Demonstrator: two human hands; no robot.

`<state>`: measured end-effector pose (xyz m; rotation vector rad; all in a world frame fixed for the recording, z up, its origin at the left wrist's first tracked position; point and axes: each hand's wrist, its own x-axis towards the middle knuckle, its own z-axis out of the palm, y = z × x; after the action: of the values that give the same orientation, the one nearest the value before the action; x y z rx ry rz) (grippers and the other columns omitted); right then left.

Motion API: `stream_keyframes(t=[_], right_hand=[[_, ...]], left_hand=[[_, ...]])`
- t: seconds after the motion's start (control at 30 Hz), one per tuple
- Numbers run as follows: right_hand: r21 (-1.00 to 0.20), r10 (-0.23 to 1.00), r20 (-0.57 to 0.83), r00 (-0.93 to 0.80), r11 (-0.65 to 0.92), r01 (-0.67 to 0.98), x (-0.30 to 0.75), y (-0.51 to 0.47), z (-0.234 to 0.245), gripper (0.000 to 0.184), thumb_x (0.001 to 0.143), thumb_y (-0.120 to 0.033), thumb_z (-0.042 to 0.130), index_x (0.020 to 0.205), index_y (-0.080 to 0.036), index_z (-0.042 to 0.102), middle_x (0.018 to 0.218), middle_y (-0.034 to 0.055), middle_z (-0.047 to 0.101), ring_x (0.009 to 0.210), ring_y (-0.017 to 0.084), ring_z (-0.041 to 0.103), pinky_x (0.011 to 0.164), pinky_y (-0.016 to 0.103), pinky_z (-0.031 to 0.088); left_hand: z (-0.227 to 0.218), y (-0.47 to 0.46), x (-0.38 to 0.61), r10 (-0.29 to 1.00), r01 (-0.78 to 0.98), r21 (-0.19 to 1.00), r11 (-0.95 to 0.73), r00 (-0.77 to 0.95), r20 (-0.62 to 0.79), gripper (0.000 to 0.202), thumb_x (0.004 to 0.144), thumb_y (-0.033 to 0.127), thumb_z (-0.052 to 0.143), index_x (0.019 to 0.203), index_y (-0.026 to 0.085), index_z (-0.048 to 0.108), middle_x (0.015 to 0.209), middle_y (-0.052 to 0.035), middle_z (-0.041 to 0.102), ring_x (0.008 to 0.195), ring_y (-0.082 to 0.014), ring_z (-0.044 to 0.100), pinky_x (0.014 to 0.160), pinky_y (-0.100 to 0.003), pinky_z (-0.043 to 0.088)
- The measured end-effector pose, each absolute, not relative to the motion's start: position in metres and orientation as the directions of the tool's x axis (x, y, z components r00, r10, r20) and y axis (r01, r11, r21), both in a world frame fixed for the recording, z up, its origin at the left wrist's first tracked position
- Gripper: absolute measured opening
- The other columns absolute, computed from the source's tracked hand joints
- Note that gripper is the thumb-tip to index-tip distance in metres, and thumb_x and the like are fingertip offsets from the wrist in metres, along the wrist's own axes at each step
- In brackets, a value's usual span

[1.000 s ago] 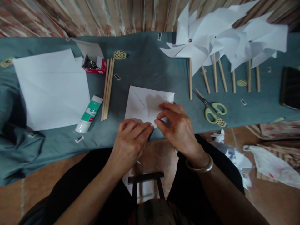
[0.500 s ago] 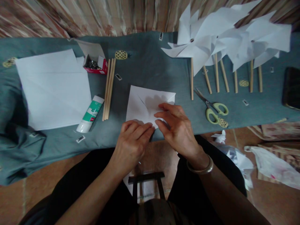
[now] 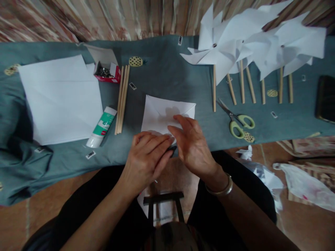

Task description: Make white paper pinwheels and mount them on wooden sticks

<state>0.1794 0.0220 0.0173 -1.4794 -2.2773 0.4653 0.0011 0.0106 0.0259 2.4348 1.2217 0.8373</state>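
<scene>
Before us a table under a grey-green cloth [image 3: 162, 76] runs from left to right, and a pleated curtain [image 3: 136, 17] hangs along its far side. At the far right we see a cluster of white paper pinwheels [image 3: 232, 35], their wooden handles pointing toward us, and at the left some large white sheets [image 3: 62, 108] overlap. The smaller creased paper [image 3: 154, 116] lies at the near edge, midway along, between our hands. Our left hand [image 3: 145, 153] lies over its near edge, fingers close together; we cannot tell whether they pinch it. Our right hand [image 3: 193, 143] hovers over its near right part, thumb and fingers loosely parted, the fingertips close to those of the left. Three wooden sticks [image 3: 121, 101] lie left of the paper, near a green-and-white tube [image 3: 103, 125]. Green-handled scissors [image 3: 231, 114] rest to the right. Beyond the tube, an open red box [image 3: 111, 77] holds small metal pieces [image 3: 104, 72].
</scene>
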Motion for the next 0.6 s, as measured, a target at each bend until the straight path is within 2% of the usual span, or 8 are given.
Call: stream_keyframes(t=[0.07, 0.13, 0.17, 0.23, 0.3, 0.47, 0.6], right_hand=[[-0.456, 0.916, 0.159, -0.367, 0.398, 0.796, 0.179, 0.021, 0.013, 0.033, 0.093, -0.015, 0.038, 0.115, -0.018, 0.062, 0.139, 0.0137, 0.049, 0.127, 0.033, 0.042, 0.103, 0.054, 0.043], [-0.472, 0.919, 0.169, -0.358, 0.394, 0.789, 0.179, 0.02, 0.01, 0.035, 0.092, -0.013, 0.038, 0.117, -0.021, 0.061, 0.139, 0.0106, 0.049, 0.128, 0.031, 0.041, 0.104, 0.052, 0.042], [-0.478, 0.919, 0.175, -0.353, 0.393, 0.785, 0.18, 0.019, 0.009, 0.036, 0.092, -0.013, 0.038, 0.118, -0.022, 0.061, 0.139, 0.0097, 0.049, 0.128, 0.03, 0.041, 0.104, 0.052, 0.042], [-0.472, 0.917, 0.186, -0.353, 0.399, 0.787, 0.181, 0.019, 0.007, 0.036, 0.093, -0.014, 0.037, 0.118, -0.023, 0.061, 0.139, 0.0093, 0.049, 0.127, 0.03, 0.041, 0.103, 0.051, 0.043], [-0.449, 0.915, 0.189, -0.358, 0.404, 0.797, 0.182, 0.019, 0.007, 0.036, 0.094, -0.015, 0.036, 0.117, -0.022, 0.061, 0.139, 0.0098, 0.049, 0.127, 0.03, 0.041, 0.102, 0.05, 0.043], [-0.417, 0.91, 0.185, -0.37, 0.414, 0.809, 0.181, 0.019, 0.006, 0.036, 0.093, -0.012, 0.037, 0.119, -0.02, 0.061, 0.139, 0.0111, 0.049, 0.127, 0.03, 0.041, 0.102, 0.049, 0.043], [-0.397, 0.909, 0.168, -0.382, 0.417, 0.818, 0.181, 0.018, 0.002, 0.04, 0.091, -0.01, 0.038, 0.123, -0.022, 0.057, 0.141, 0.0099, 0.049, 0.128, 0.03, 0.042, 0.1, 0.049, 0.043]], left_hand=[[0.029, 0.017, -0.011, 0.851, 0.638, 0.563, -0.525, 0.391, 0.35, 0.028, 0.089, 0.017, 0.055, 0.115, 0.022, 0.064, 0.114, -0.006, 0.071, 0.103, -0.0217, 0.064, 0.096, -0.045, 0.047], [0.029, 0.024, -0.026, 0.91, 0.669, 0.623, -0.406, 0.237, 0.339, 0.035, 0.088, 0.011, 0.049, 0.115, 0.026, 0.065, 0.121, -0.004, 0.068, 0.111, -0.0207, 0.061, 0.098, -0.042, 0.048], [0.028, 0.027, -0.033, 0.921, 0.708, 0.597, -0.377, 0.216, 0.326, 0.039, 0.086, 0.007, 0.047, 0.114, 0.027, 0.066, 0.123, -0.0028, 0.066, 0.113, -0.0208, 0.059, 0.099, -0.042, 0.048], [0.023, 0.032, -0.043, 0.922, 0.76, 0.53, -0.375, 0.245, 0.301, 0.04, 0.082, 0.004, 0.046, 0.11, 0.023, 0.068, 0.125, -0.0057, 0.065, 0.117, -0.0239, 0.056, 0.101, -0.045, 0.047], [0.019, 0.034, -0.048, 0.921, 0.764, 0.517, -0.386, 0.285, 0.265, 0.035, 0.083, 0.007, 0.049, 0.106, 0.023, 0.071, 0.125, -0.0058, 0.064, 0.117, -0.025, 0.056, 0.101, -0.046, 0.047], [0.019, 0.035, -0.045, 0.913, 0.729, 0.551, -0.407, 0.33, 0.238, 0.03, 0.085, 0.013, 0.053, 0.102, 0.028, 0.073, 0.121, -0.0045, 0.065, 0.112, -0.0252, 0.058, 0.097, -0.047, 0.05], [0.029, 0.033, -0.035, 0.921, 0.715, 0.583, -0.386, 0.259, 0.292, 0.032, 0.087, 0.011, 0.047, 0.102, 0.027, 0.071, 0.115, -0.0038, 0.067, 0.108, -0.022, 0.059, 0.094, -0.043, 0.05]])
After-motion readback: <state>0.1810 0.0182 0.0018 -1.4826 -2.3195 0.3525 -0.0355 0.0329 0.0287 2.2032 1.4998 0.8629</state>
